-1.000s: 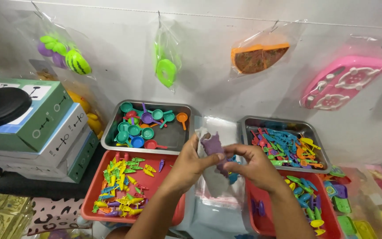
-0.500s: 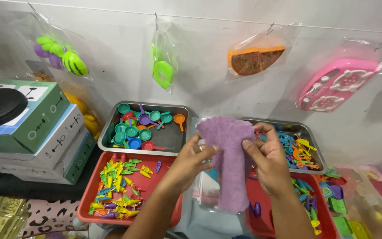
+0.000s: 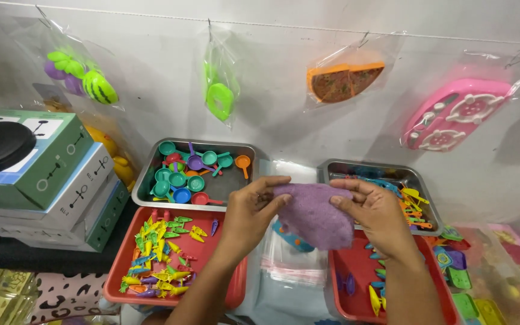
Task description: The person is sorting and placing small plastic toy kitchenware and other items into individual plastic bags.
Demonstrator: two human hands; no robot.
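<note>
Both hands pinch a purple fuzzy cloth piece (image 3: 314,213) above the trays.
Left hand (image 3: 249,212) and right hand (image 3: 373,210) grip opposite edges; handling step, firm hold needed.

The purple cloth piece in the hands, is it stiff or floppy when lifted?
Probably floppy: the purple cloth droops below where the left hand and right hand pinch it. Its fuzzy surface likely grips well. It seems light, held by fingertips only.

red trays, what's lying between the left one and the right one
In the head view, a stack of clear plastic bags lies between the left red tray and the right red tray.
</note>
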